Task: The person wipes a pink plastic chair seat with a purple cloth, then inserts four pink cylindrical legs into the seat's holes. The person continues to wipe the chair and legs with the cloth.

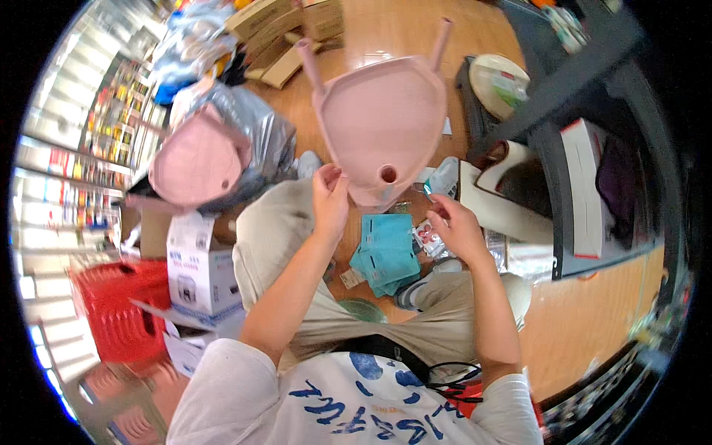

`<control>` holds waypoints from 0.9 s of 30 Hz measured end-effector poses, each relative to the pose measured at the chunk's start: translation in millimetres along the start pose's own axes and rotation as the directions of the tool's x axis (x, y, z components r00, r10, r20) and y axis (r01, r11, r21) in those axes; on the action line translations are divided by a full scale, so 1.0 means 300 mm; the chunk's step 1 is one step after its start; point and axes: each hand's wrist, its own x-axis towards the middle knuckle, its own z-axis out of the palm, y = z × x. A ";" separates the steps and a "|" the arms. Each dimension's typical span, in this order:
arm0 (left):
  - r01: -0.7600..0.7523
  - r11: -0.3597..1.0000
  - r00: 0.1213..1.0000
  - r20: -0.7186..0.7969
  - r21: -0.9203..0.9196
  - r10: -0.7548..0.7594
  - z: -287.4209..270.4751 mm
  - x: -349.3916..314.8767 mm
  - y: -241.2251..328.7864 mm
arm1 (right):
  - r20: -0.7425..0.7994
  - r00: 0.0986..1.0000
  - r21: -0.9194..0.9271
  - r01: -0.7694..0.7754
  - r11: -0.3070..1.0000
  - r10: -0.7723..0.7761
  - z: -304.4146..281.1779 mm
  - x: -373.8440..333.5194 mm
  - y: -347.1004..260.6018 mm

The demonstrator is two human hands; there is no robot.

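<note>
A pink plastic shelf piece is in front of me, with two posts at its far corners and a round hole near its close end. My left hand is closed, thumb and fingers pinched at the piece's near left edge. To the right, apart from the pink piece, my right hand has curled fingers; whatever is between its fingertips is too small to make out. Next to that hand sits a clear plastic bag. Teal packets lie between my legs, and a small white-and-red packet rests beside them.
At left, another pink piece leans by a grey plastic bag. Below it are a white printed box and red plastic stools. Cardboard lies far off. A dark shelf rack with a white box stands right.
</note>
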 end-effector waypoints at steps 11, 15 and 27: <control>0.354 0.777 0.931 0.118 -0.520 -0.345 0.055 0.067 -0.273 | -0.318 0.948 0.592 0.200 0.781 -0.002 0.231 0.180 -0.254; 0.485 0.588 0.863 0.245 -0.647 -0.442 0.082 0.061 -0.265 | -0.360 0.931 0.640 0.197 0.743 0.063 0.280 0.201 -0.307; 0.551 0.533 0.800 0.223 -0.642 -0.558 0.117 0.105 -0.407 | -0.370 0.906 0.565 0.043 0.824 0.207 0.272 0.236 -0.230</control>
